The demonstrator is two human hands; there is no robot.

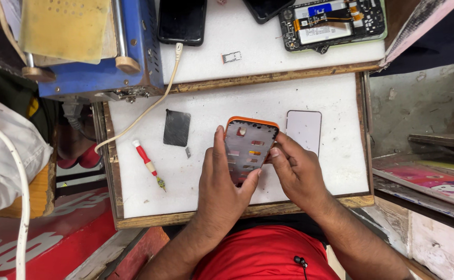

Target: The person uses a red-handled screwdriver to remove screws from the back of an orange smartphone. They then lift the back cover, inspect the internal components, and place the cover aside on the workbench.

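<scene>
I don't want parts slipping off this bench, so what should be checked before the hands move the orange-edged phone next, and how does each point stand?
1. Two-handed hold: ok. Left hand and right hand both grip the orange-edged phone.
2. Phone raised off the white mat: cannot tell.
3. Screwdriver out of the way: ok, lying left of the hands.
4. Dark square sheet apart from the phone: ok.
5. White panel apart from the right hand: ok, flat beside it.
6. Small metal piece safe from the left hand: not ok, loose close by.
</scene>
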